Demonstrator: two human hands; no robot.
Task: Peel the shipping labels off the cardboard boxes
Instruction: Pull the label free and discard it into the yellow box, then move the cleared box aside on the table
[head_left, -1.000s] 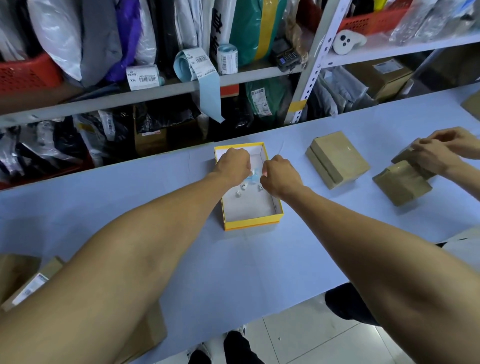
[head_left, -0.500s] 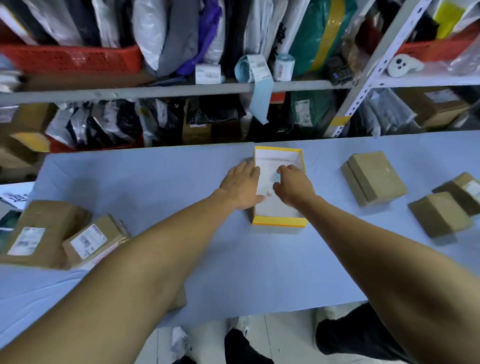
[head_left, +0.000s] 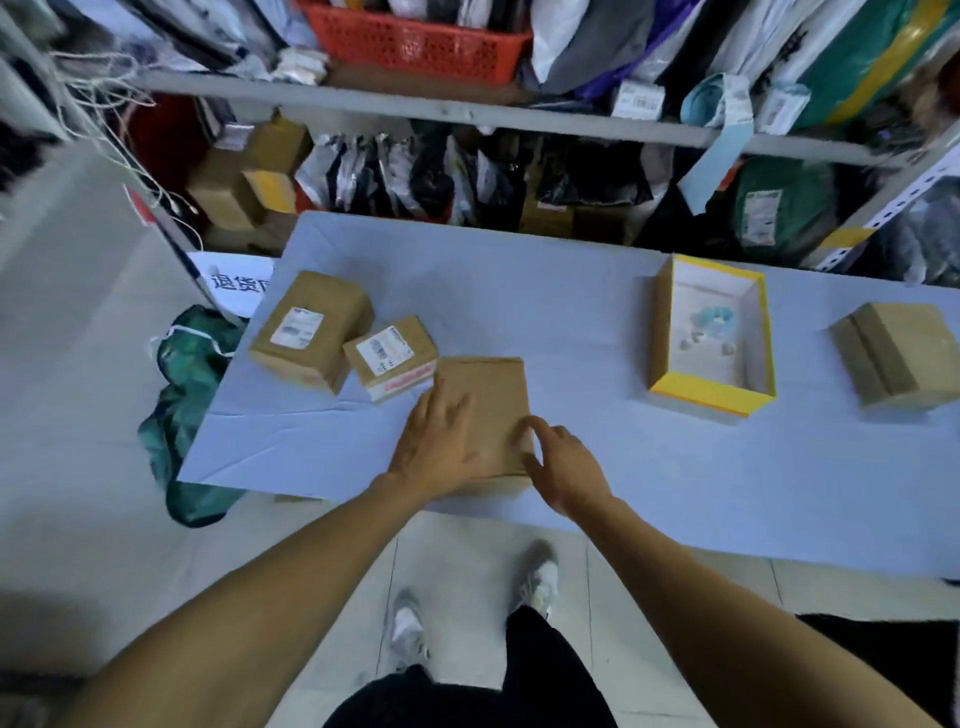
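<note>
cardboard, plain brown and showing no label on its upper face, makes up the flat box (head_left: 488, 405) lying at the near edge of the pale blue table (head_left: 519, 291), and both hands are on it. the left hand (head_left: 436, 441) lies flat on the box's top with its fingers spread and fairly straight, pressing down rather than gripping. the right hand (head_left: 563, 465) rests at the box's near right corner, fingers loosely extended and touching the edge; nothing is pinched between them as far as the blur lets me tell. just beyond the flat box, to the left, sit two more cardboard boxes touching each other: a larger box (head_left: 310, 330) with a white shipping label (head_left: 297, 327) on top, and a smaller box (head_left: 390, 356) with its own white label (head_left: 384, 349) and a strip of red-printed tape along its near side. the smaller one lies just beside the far left corner of the flat box. well apart to the right stands an open yellow-rimmed tray box (head_left: 711, 392) with a bluish crumpled scrap (head_left: 714, 318) and a few small pale bits inside. farther right, another brown box (head_left: 898, 353) sits with no label in sight. behind the table runs a metal shelf (head_left: 415, 111) crowded with parcels and bags, a red basket (head_left: 415, 39) on top. a green bag (head_left: 182, 395) lies on the floor by the table's left end.
</note>
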